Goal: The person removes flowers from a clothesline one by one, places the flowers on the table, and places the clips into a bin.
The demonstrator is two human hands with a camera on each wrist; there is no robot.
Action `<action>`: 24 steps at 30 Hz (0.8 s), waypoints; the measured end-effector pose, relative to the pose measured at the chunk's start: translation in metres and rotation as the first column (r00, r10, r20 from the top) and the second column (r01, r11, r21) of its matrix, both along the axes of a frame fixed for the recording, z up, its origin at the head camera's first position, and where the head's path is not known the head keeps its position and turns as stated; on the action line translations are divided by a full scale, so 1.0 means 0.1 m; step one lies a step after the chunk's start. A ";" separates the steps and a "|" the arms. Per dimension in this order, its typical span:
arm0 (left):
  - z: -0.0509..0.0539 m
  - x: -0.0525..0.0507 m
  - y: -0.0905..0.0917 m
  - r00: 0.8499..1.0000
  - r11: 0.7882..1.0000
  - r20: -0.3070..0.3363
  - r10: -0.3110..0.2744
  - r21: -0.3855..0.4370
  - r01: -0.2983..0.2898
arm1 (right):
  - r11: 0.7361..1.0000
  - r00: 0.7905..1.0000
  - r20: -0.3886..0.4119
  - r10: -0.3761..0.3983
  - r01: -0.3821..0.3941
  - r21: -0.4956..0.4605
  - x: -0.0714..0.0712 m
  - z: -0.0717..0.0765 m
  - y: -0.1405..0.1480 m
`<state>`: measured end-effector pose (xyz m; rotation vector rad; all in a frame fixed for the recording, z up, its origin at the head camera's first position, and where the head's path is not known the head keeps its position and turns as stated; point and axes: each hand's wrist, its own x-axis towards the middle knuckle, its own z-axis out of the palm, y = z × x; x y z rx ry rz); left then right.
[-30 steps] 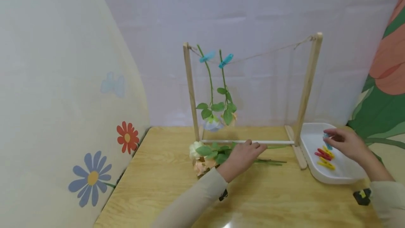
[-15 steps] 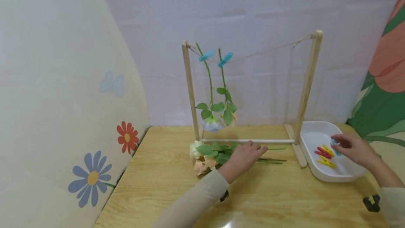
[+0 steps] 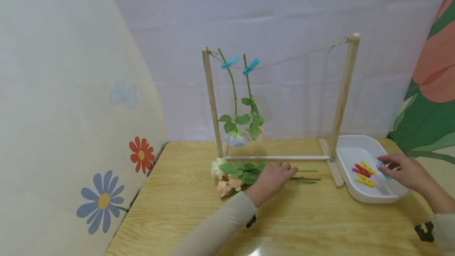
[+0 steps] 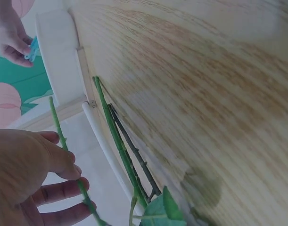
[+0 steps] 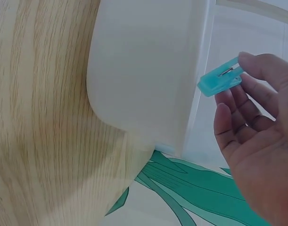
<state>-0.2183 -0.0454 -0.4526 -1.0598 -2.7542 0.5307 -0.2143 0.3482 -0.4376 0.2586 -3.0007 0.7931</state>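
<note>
My left hand (image 3: 273, 180) pinches a green flower stem (image 4: 57, 117) between thumb and fingers, above the other stems (image 4: 116, 136) on the table. The blooms at their left end, one white flower (image 3: 218, 168) and peach ones (image 3: 227, 187), lie on the wood. Over the white tray (image 3: 376, 197), my right hand (image 3: 408, 171) pinches a light blue clothespin (image 5: 222, 77) by its handle end. Behind, two flowers hang head down from a twine line (image 3: 291, 57), each held by a blue clothespin (image 3: 251, 66); one bloom is pale blue (image 3: 237, 140).
Red and yellow clothespins (image 3: 365, 182) lie in the tray. A wooden frame stands at the back, with a left post (image 3: 211, 102), a right post (image 3: 344, 98) and a white bottom rod (image 3: 277, 157). The tray sits against the frame's right foot (image 3: 335, 173).
My right hand has moved right and slightly down with the blue clothespin, away from the other clothespins in the tray. My left hand has stayed nearly in place.
</note>
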 end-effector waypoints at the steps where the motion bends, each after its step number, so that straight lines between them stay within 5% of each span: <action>1: 0.00 0.00 0.00 1.000 1.000 0.002 0.000 0.002 0.000 | 1.000 1.000 0.006 0.004 -0.004 0.006 0.00 0.00 0.00; 9: 0.08 0.01 -0.01 1.000 1.000 -0.003 0.003 0.031 -0.003 | 0.999 1.000 0.012 -0.012 0.011 0.043 -0.01 0.09 -0.01; 16: 0.27 0.08 -0.12 1.000 0.985 0.008 0.018 0.169 -0.019 | 0.999 0.997 -0.069 0.043 -0.044 -0.015 -0.03 0.23 -0.16; 21: 0.46 0.07 -0.25 0.999 0.962 -0.036 0.015 0.272 -0.005 | 0.984 0.968 -0.202 0.146 -0.163 -0.070 -0.07 0.36 -0.36; 24: 0.53 0.05 -0.34 0.999 0.926 -0.050 0.022 0.378 -0.002 | 0.977 0.962 -0.212 0.171 -0.194 -0.093 -0.11 0.46 -0.50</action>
